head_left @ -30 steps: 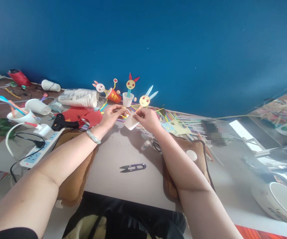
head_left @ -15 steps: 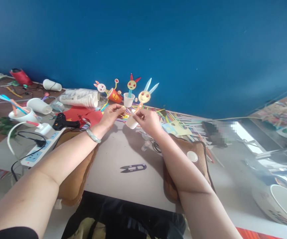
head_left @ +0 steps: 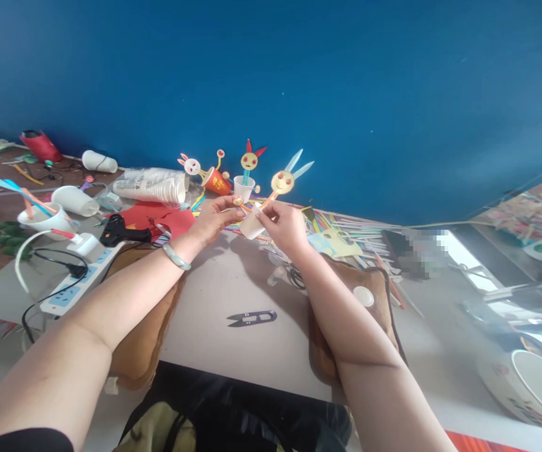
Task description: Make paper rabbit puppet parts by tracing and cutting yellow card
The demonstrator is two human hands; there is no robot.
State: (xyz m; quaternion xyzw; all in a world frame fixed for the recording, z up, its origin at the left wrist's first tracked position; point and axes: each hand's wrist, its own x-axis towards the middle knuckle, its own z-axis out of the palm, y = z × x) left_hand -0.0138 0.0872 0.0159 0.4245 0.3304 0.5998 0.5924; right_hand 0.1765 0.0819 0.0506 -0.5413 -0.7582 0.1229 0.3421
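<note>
My right hand [head_left: 287, 227] grips a white paper cup [head_left: 251, 226], which tilts to the right above the table. Out of that cup rises an orange strip topped by a round yellow rabbit face [head_left: 283, 182] with red eyes and pale blue ears. At the cup's left side, my left hand [head_left: 215, 221] pinches a small round pale disc [head_left: 238, 201] at the end of an orange strip. Just behind stand a white cup with a red-eared rabbit figure [head_left: 249, 161] and a tipped red cup [head_left: 216, 181] with a white rabbit face.
Thread snips [head_left: 252, 319] lie on the table between my forearms. Brown cushions [head_left: 143, 320] sit under both arms. A black glue gun [head_left: 125, 232], a power strip [head_left: 76, 285] and stacked paper cups [head_left: 151, 188] are at left. Coloured strips [head_left: 346, 226] cover the back right.
The held cup has tipped further to the right, and its rabbit face has swung right and slightly down. My left hand has moved slightly right with the small disc.
</note>
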